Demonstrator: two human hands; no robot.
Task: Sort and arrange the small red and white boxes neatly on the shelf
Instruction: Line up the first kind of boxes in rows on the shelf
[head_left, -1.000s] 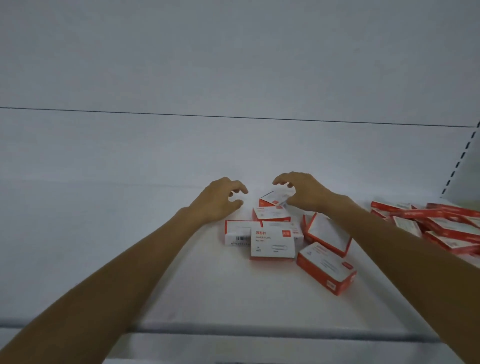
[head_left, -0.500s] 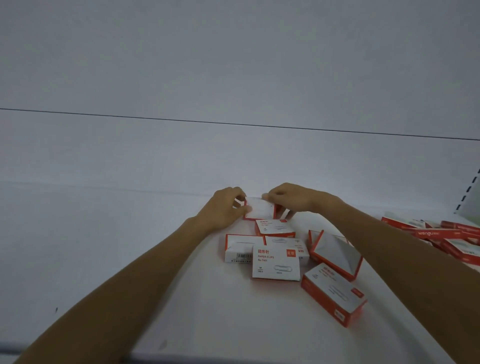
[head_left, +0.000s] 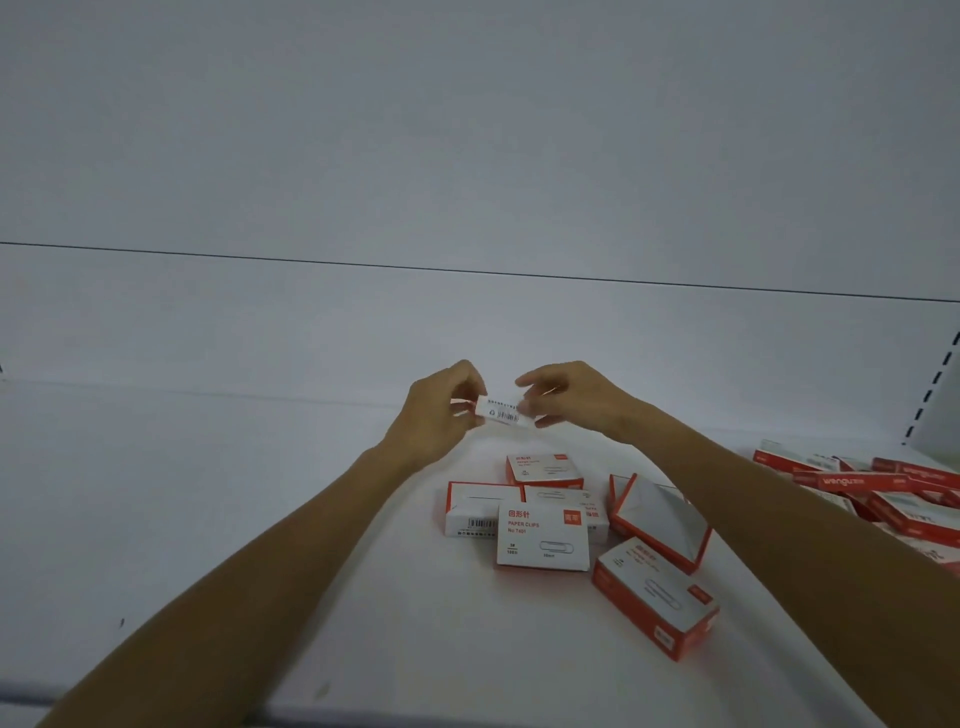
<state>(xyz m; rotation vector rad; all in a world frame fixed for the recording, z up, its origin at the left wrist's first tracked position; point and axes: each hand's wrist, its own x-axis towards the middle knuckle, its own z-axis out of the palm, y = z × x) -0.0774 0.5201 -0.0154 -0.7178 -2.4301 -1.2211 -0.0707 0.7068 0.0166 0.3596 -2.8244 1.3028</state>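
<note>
The left hand (head_left: 441, 410) and right hand (head_left: 576, 397) pinch one box (head_left: 503, 413) by its ends above the far shelf (head_left: 311, 519) — a light fingertip hold could slip, dropping it onto the nearer boxes (head_left: 543, 535).

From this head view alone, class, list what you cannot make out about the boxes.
Held box: head view, only its barcode side shows; fingers of the left hand and right hand cover both ends.
Pile at the right: head view, cut off by the frame edge and partly behind the right forearm, uncountable.
Paper clips box: head view, lower print too small.
</note>
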